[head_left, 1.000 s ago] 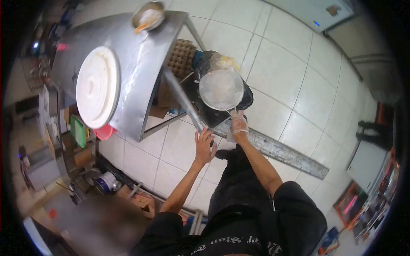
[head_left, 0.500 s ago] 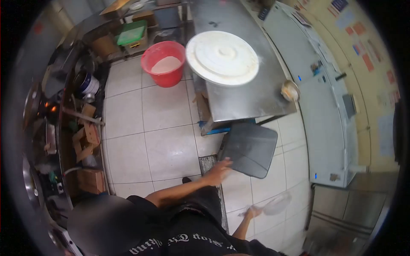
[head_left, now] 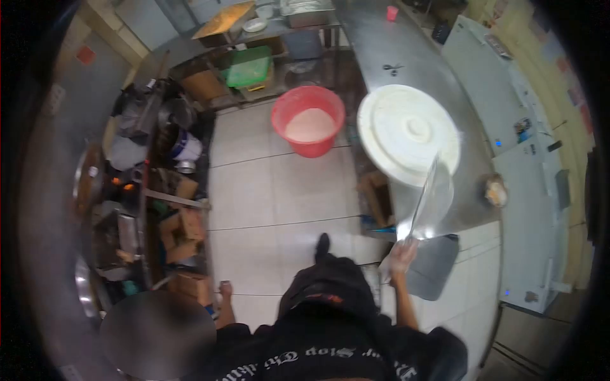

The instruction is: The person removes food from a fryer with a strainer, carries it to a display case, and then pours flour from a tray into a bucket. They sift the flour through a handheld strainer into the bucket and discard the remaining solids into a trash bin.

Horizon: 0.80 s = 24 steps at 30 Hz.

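My right hand (head_left: 401, 255) is closed around the handle of a see-through, round-headed strainer (head_left: 433, 198). It is raised over the near corner of the steel table (head_left: 470, 213), and its head overlaps the edge of a big white round lid (head_left: 406, 130) in my view. Motion blurs the strainer, so its mesh is not distinct. Below my right hand stands a grey bin (head_left: 433, 270), partly under the table. My left hand (head_left: 225, 289) hangs low at my left side, above the floor tiles; its fingers are too small and blurred to read.
A red tub (head_left: 309, 133) with pale powder inside stands on the tiled floor (head_left: 279, 197) ahead. Cardboard boxes (head_left: 181, 235) and pots line the left shelving. Scissors (head_left: 392, 67) and a small bowl (head_left: 495, 190) rest on the table. White chest freezers (head_left: 530, 222) run along the right.
My body has turned right and the view has shifted. My right hand has lifted the strainer from low beside me to above the table corner. My left hand has left the grey bin.
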Tool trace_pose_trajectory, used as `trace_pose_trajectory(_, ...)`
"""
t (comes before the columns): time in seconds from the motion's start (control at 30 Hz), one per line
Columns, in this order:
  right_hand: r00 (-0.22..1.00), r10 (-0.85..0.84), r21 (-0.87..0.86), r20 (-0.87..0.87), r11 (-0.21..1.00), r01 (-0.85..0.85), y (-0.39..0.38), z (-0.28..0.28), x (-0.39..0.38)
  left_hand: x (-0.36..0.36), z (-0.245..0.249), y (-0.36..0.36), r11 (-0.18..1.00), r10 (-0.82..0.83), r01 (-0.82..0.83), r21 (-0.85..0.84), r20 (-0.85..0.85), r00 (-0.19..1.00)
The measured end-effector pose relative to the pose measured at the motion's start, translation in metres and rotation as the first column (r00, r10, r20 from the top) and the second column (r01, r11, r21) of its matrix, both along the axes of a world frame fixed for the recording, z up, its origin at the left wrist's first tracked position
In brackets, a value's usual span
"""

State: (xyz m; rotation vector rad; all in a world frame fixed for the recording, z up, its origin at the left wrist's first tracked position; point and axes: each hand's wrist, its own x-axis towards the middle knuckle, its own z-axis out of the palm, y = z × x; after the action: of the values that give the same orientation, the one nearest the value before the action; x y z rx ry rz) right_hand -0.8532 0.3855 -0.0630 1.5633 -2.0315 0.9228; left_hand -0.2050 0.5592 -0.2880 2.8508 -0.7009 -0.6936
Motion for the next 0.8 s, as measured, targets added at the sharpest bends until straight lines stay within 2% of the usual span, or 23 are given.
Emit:
trace_pose_trajectory(0.03, 0.858, 0.118, 0.146, 0.500, 0.965, -0.218, -0.050, 0.021, 0.015, 0.008, 0.004, -0.001, 0.996, -0.009, 0.010, -0.090, 0.010, 1.000)
trace_pose_trajectory(0.07, 0.218, 0.145, -0.071, 0.965, 0.947, -0.314, -0.098, -0.075, -0.001, 0.013, 0.005, -0.006, 0.983, -0.023, 0.023, -0.182, 0.006, 1.000)
trace_pose_trajectory(0.1, 0.246, -0.109, 0.206, 0.963, 0.886, -0.415, -0.139, 0.028, 0.049, 0.012, 0.005, -0.016, 0.955, -0.066, 0.065, -0.291, 0.007, 0.998)
trace_pose_trajectory(0.13, 0.538, 0.072, 0.204, 0.840, 0.877, -0.435, -0.187, 0.006, 0.066, -0.021, 0.061, -0.031, 0.948, 0.068, -0.110, -0.299, -0.150, 0.986)
trace_pose_trajectory(0.17, 0.758, 0.256, 0.211, 0.600, 0.864, -0.458, -0.228, -0.016, 0.079, -0.046, 0.079, -0.038, 0.949, 0.085, -0.126, -0.288, -0.151, 0.985)
trace_pose_trajectory(0.23, 0.785, 0.109, 0.361, 0.610, 0.843, -0.398, -0.294, 0.032, 0.133, -0.075, 0.084, -0.056, 0.930, 0.130, -0.200, -0.308, -0.233, 0.964)
trace_pose_trajectory(0.27, 0.797, 0.496, 0.187, 0.344, 0.796, -0.576, -0.330, -0.004, 0.134, -0.091, 0.082, -0.062, 0.935, 0.114, -0.193, -0.299, -0.262, 0.958)
trace_pose_trajectory(0.3, 0.651, 0.759, 0.079, -0.011, 0.649, -0.756, -0.362, -0.055, 0.141, -0.106, 0.074, -0.063, 0.951, 0.069, -0.147, -0.272, -0.274, 0.959)
trace_pose_trajectory(0.33, 0.578, 0.671, 0.016, 0.465, 0.646, -0.763, -0.376, -0.076, 0.161, -0.122, 0.064, -0.060, 0.967, 0.021, -0.092, -0.237, -0.286, 0.958)
trace_pose_trajectory(0.37, 0.345, 0.440, -0.043, 0.829, 0.665, -0.746, -0.389, -0.095, 0.183, -0.132, 0.053, -0.062, 0.980, -0.032, -0.030, -0.199, -0.302, 0.953)
trace_pose_trajectory(0.4, 0.454, 0.493, 0.169, 0.742, 0.517, -0.839, -0.408, -0.127, 0.193, -0.141, 0.047, -0.067, 0.988, -0.073, 0.025, -0.152, -0.318, 0.945)
trace_pose_trajectory(0.43, 0.529, 0.567, 0.392, 0.632, 0.355, -0.849, -0.428, -0.158, 0.198, -0.141, 0.039, -0.076, 0.992, -0.106, 0.076, -0.104, -0.336, 0.936)
trace_pose_trajectory(0.5, 0.577, 0.542, 0.506, 0.611, 0.294, -0.811, -0.450, -0.121, 0.228, -0.131, 0.031, -0.097, 0.987, -0.158, 0.163, -0.018, -0.365, 0.918)
trace_pose_trajectory(0.53, 0.575, 0.540, 0.506, 0.614, 0.290, -0.812, -0.470, -0.125, 0.241, -0.121, 0.024, -0.112, 0.979, -0.180, 0.205, 0.024, -0.384, 0.906)
trace_pose_trajectory(0.6, 0.699, 0.202, 0.690, 0.686, 0.128, -0.713, -0.516, -0.160, 0.264, -0.086, 0.014, -0.160, 0.954, -0.236, 0.289, 0.080, -0.394, 0.888)
trace_pose_trajectory(0.63, 0.695, 0.192, 0.682, 0.693, 0.138, -0.718, -0.537, -0.181, 0.276, -0.064, 0.003, -0.196, 0.930, -0.299, 0.356, 0.087, -0.384, 0.874)
trace_pose_trajectory(0.67, 0.714, 0.326, 0.659, 0.619, 0.278, -0.698, -0.547, -0.230, 0.284, -0.036, 0.008, -0.234, 0.886, -0.406, 0.458, 0.072, -0.358, 0.841)
trace_pose_trajectory(0.7, 0.742, 0.446, 0.606, 0.500, 0.432, -0.668, -0.575, -0.255, 0.293, -0.006, 0.000, -0.297, 0.762, -0.623, 0.647, 0.022, -0.251, 0.741)
trace_pose_trajectory(0.73, 0.820, 0.515, 0.658, 0.248, 0.532, -0.533, -0.598, -0.250, 0.300, 0.028, -0.013, -0.376, 0.487, -0.874, 0.873, 0.027, 0.021, 0.486)
trace_pose_trajectory(0.77, 0.839, 0.543, 0.687, -0.010, 0.613, -0.389, -0.603, -0.238, 0.308, 0.055, -0.026, -0.459, 0.240, -0.929, 0.965, 0.106, 0.313, 0.197)
trace_pose_trajectory(0.8, 0.951, 0.205, 0.827, 0.232, 0.473, -0.303, -0.616, -0.210, 0.324, 0.073, -0.040, -0.556, 0.482, -0.876, 0.872, 0.088, 0.047, 0.480)
